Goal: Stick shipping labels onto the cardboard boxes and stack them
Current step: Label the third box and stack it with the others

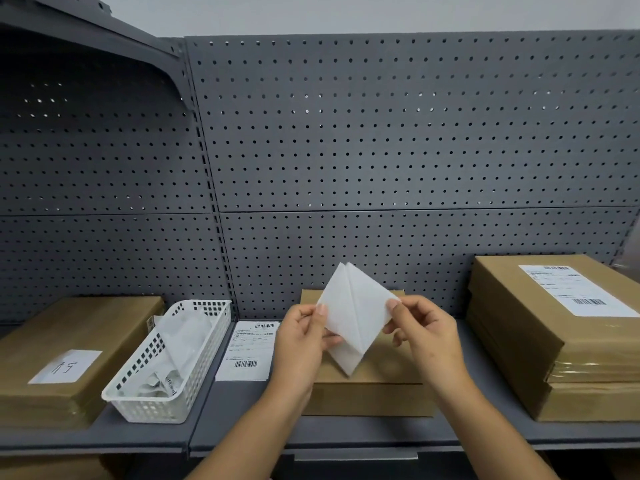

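A white shipping label (353, 317) is held up in the air, blank side toward me, one corner pointing down, its layers parting along a diagonal. My left hand (304, 337) pinches its left corner and my right hand (422, 334) pinches its right corner. Directly below and behind the label lies a flat cardboard box (370, 393) on the shelf. At the right stands a stack of cardboard boxes (554, 341) with a printed label (575, 289) stuck on the top one. A pile of printed labels (247, 351) lies flat left of my hands.
A white perforated basket (173, 362) with crumpled backing paper sits left of the label pile. Further left is a cardboard stack (69, 351) bearing a handwritten white note. A grey pegboard wall (381, 150) rises behind the grey shelf (346, 434).
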